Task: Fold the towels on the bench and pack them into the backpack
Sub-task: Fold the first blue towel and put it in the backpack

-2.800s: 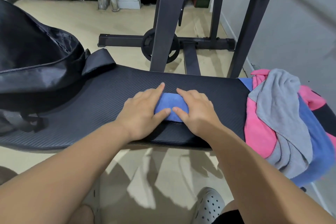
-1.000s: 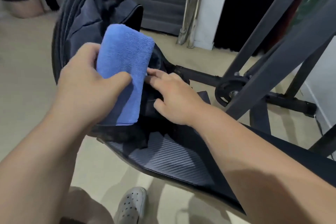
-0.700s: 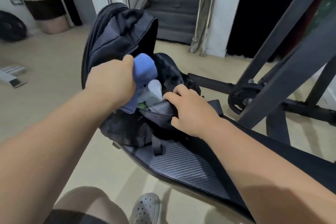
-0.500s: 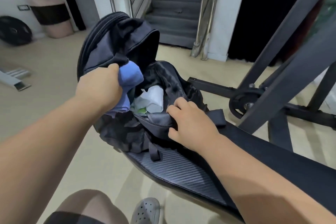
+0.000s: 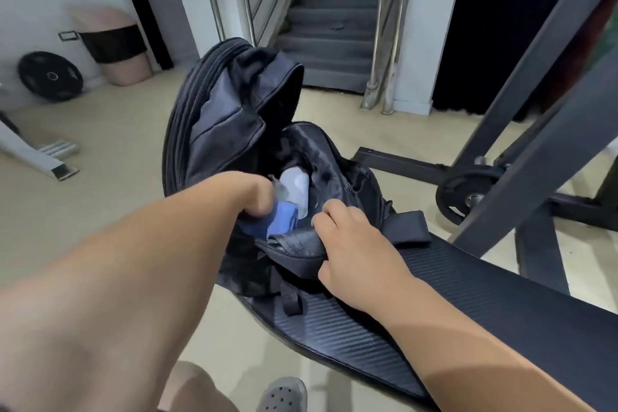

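Observation:
The black backpack [image 5: 234,104] stands open on the left end of the black ribbed bench [image 5: 451,298]. My left hand [image 5: 250,192] reaches into the opening and grips the folded blue towel [image 5: 279,222], which is mostly inside the bag. Its fingers are hidden by the towel and the bag. My right hand [image 5: 351,244] grips the front lip of the backpack's opening and holds it down. A pale, whitish item [image 5: 296,186] lies deeper inside the bag. The other towels are out of view.
Dark metal frame bars [image 5: 535,104] and a weight plate [image 5: 468,194] rise behind the bench on the right. Stairs with steel railings [image 5: 334,10] lie ahead. A pink bin [image 5: 113,43] and a loose weight plate [image 5: 50,75] stand at the far left wall. My shoe [image 5: 284,395] is below.
The blue towel left the bench, was lifted to the backpack and pushed down into it by my left hand. My right hand took hold of the bag's front lip and kept it.

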Available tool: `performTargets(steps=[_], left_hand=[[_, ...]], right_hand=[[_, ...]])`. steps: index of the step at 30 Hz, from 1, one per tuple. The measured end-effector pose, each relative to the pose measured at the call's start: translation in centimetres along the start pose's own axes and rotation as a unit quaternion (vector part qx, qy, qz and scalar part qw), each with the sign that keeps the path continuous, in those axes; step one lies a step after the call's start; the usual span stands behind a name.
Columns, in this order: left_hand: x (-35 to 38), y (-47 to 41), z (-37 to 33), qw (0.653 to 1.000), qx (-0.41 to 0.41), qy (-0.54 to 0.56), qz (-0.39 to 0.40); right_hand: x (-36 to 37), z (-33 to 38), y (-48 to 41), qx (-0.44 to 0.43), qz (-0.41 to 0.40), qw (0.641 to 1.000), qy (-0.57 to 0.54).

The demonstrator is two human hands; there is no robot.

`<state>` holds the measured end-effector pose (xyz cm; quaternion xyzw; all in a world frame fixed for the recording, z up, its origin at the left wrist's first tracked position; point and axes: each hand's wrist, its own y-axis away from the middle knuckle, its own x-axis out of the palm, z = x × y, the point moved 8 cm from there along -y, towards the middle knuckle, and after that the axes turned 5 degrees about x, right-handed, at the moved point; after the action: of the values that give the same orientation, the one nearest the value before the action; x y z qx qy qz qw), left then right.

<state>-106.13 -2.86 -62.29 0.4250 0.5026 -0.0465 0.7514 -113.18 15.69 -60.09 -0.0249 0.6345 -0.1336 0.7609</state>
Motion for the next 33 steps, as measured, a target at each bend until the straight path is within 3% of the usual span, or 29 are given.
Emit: performTargets(steps=[2,5,7,10,11,14,16,19,21,22,26,29,33], left_hand=[[1.7,-0.6,-0.8,0.995,0.009,-0.058,0.079],[2.3,-0.8,-1.7,0.99,0.026,-0.086,0.113],[1.4,-1.1,-1.7,0.997,0.008,-0.056,0.048],[-2.6,0.4,-1.6,0.976,-0.036,-0.027,-0.214],[-3.0,1.3,-2.0,0.968,-0.032,-0.038,-0.246],[-0.4,2.1,-4.2,0.983,0.076,-0.021,-0.166],[1.6,3.0,-4.6,0.989,0.098,-0.004,-0.112],[0.8,3.9,-3.3,0.971,0.075,0.091,-0.209],[-0.5,4.7,-3.7,0.952,0.059,0.065,-0.294],[-1.0,4.3,-4.1,0.952,0.052,0.036,-0.301],[-1.0,-0.1,-4.7,0.985,0.01,-0.057,-0.165],[-0.2,-2.3,-5.1,0.984,0.022,-0.101,-0.145],[3.2,-3.4,-4.1,0.997,0.01,-0.022,-0.072]], right_hand=[[0.1,-0.1,-0.1,-0.002,-0.001,1.0,0.001],[0.2,-0.3,-0.2,0.005,-0.007,1.0,-0.006],[0.4,-0.4,-0.1,0.008,-0.011,1.0,-0.007],[0.5,-0.2,-0.1,0.006,-0.017,1.0,-0.003],[0.5,-0.2,-0.1,0.006,-0.019,1.0,-0.001],[0.4,0.0,0.0,0.008,-0.023,1.0,0.001],[0.4,0.2,0.1,0.008,-0.02,1.0,-0.002],[0.5,0.1,0.4,0.013,-0.012,1.0,-0.004],[0.6,-0.1,0.6,0.015,-0.009,1.0,-0.001],[0.6,-0.2,0.7,0.016,-0.009,1.0,-0.001],[0.6,-0.1,0.6,0.018,-0.007,1.0,-0.011],[0.5,-0.2,0.5,0.012,-0.004,1.0,-0.008],[0.0,-0.1,0.6,0.001,-0.025,1.0,0.005]])
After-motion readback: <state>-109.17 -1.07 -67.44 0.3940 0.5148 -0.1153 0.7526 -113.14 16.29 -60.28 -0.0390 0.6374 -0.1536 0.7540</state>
